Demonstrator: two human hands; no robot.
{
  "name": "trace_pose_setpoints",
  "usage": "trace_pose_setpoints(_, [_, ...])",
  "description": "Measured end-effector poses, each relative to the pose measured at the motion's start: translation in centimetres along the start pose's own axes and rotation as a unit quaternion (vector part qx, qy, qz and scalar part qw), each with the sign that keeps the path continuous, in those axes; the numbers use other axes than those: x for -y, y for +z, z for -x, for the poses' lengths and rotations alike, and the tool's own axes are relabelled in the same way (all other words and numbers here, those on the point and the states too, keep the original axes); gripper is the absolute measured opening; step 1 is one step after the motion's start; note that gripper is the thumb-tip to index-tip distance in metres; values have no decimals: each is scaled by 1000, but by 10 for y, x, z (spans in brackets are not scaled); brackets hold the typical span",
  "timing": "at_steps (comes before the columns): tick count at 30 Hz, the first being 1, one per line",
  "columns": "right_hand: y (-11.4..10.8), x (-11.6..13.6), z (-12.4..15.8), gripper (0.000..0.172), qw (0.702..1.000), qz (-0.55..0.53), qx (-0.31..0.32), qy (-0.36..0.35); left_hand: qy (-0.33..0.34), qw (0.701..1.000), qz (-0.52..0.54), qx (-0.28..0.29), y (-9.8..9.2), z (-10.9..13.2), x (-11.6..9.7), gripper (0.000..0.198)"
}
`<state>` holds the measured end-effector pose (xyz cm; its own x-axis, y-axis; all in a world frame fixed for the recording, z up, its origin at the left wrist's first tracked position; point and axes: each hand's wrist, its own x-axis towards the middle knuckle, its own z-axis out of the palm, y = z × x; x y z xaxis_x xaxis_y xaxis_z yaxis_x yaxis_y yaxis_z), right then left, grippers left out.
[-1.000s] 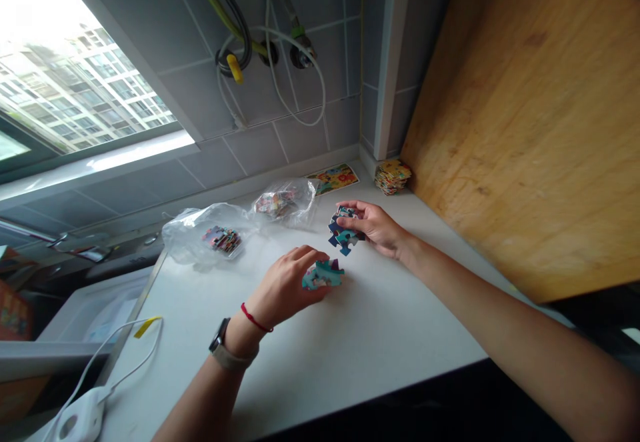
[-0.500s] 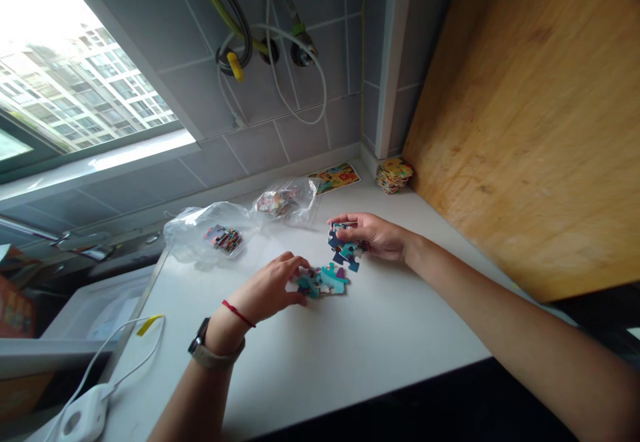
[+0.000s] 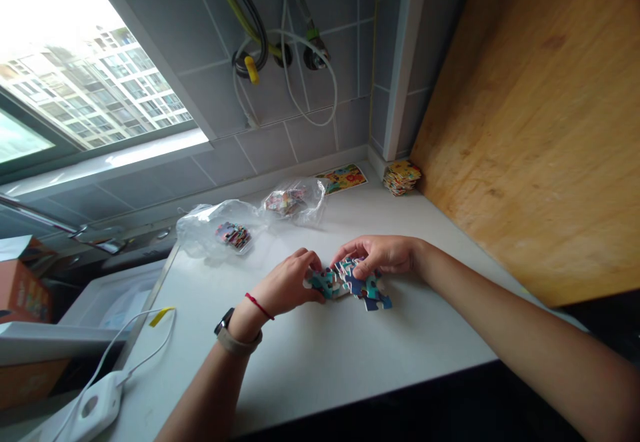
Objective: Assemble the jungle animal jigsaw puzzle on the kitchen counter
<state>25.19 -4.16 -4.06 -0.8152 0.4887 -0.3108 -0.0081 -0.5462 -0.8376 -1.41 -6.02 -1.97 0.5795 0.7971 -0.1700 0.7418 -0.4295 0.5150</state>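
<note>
On the white counter my two hands meet over a small cluster of blue and teal puzzle pieces. My left hand, with a red string and a watch at the wrist, pinches the teal pieces at the cluster's left end. My right hand has its fingers curled down on the dark blue pieces at the right end. The two groups of pieces touch each other and lie flat on the counter.
Two clear plastic bags of puzzle pieces lie behind my hands. A picture card and a stack of pieces sit by the tiled wall. A wooden board stands at right; a white cable and plug lie at left.
My right hand brought its blue pieces down and toward me onto the counter against the teal pieces. My left hand stayed on the teal pieces. The view shifted slightly.
</note>
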Motion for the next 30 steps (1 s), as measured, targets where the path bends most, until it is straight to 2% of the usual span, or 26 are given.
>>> trace_pose_setpoints(3, [-3,-2,-3,58,1000,0,5,-6,-17,999,39,-15,8,-5,-5,29])
trace_pose_setpoints(8, [-2,-2,-2,57,1000,11,3,3,-21,995,93,-8,13,-8,-4,37])
trace_pose_setpoints(10, [-1,-2,-1,55,1000,18,0,3,-17,996,85,10,11,-7,-3,47])
trace_pose_setpoints(13, [-1,-3,-1,54,1000,23,-1,8,-14,995,87,42,5,-6,-2,75])
trace_pose_setpoints(15, [-2,-4,-3,57,1000,23,6,8,-30,993,103,58,1,-6,-3,82])
trace_pose_setpoints(18, [-4,-5,-5,66,1000,11,8,-7,-46,995,77,50,2,-7,-7,71])
trace_pose_setpoints(23, [-5,0,-1,71,999,-15,-8,-39,-52,998,-5,-31,17,-8,-16,60])
trace_pose_setpoints(27, [-9,6,3,78,996,-32,-35,-81,-47,997,-3,-58,24,-6,-20,54])
trace_pose_setpoints(30, [-13,7,1,77,991,-49,-65,-109,-46,996,22,-67,24,-5,-21,54])
